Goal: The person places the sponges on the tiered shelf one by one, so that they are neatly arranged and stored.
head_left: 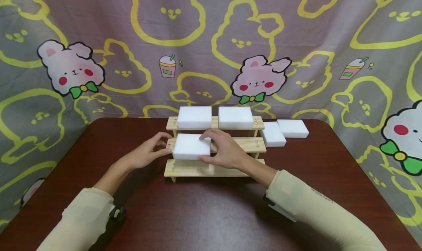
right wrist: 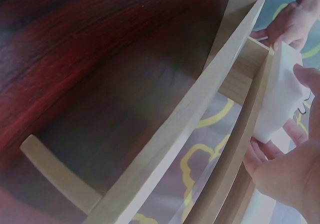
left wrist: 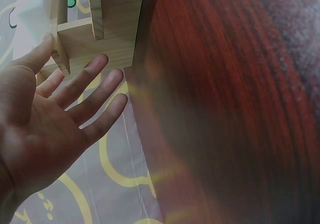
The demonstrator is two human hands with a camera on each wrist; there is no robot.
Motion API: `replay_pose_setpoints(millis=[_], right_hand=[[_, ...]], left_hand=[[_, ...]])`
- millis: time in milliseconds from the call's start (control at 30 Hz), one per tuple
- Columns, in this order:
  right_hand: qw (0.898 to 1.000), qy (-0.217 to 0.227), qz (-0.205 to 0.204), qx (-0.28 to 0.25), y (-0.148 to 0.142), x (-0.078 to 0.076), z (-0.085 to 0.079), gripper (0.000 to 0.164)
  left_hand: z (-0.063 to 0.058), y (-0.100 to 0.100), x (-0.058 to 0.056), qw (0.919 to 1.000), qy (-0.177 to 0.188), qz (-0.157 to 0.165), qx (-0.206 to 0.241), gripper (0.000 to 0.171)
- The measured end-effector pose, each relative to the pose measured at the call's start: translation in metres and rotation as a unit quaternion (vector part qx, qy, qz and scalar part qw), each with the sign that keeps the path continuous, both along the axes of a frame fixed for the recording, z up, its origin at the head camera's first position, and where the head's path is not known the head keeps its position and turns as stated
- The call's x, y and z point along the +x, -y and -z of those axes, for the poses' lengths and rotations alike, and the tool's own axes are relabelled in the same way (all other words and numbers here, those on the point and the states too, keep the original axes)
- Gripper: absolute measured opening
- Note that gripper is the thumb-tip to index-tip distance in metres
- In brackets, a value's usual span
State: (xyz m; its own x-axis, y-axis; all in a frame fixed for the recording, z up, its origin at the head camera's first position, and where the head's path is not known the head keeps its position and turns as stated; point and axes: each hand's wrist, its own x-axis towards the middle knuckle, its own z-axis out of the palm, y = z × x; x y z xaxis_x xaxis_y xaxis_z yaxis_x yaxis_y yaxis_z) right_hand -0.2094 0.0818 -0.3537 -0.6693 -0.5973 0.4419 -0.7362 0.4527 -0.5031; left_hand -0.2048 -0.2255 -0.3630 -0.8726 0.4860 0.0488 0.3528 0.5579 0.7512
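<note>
A three-tier wooden shelf stands on the table. On the left part of its middle tier lies a white foam block, gripped at its right side between the thumb and fingers of my right hand. The right wrist view shows the same block at the tier's edge, with the right hand around its near end. At the shelf's left end is my left hand, fingers spread and holding nothing. In the left wrist view its thumb is close to the wooden edge; contact is hard to tell.
Two more white blocks, a left one and a right one, sit on the top tier. Right of the shelf, two further blocks lie on the dark red-brown table, one block touching the other. A patterned curtain hangs behind.
</note>
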Motion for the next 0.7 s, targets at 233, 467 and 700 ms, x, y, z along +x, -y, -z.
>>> replay_pose_setpoints(millis=[233,467,700], right_hand=[[1.0,-0.001,-0.009,0.01,-0.0068,0.0009,0.0007,0.051],[1.0,0.001,0.007,0.005,-0.0074,0.0019,-0.001,0.051],[1.0,0.019,0.025,0.003,-0.008,0.0036,-0.0026,0.053]], left_hand=[[-0.0006,0.0,0.0004,1.0,0.001,0.004,0.003,0.045],[-0.0008,-0.0004,0.0005,1.0,0.0,0.004,0.004,0.044],[-0.0016,-0.0001,0.0012,1.0,0.002,0.001,-0.002,0.045]])
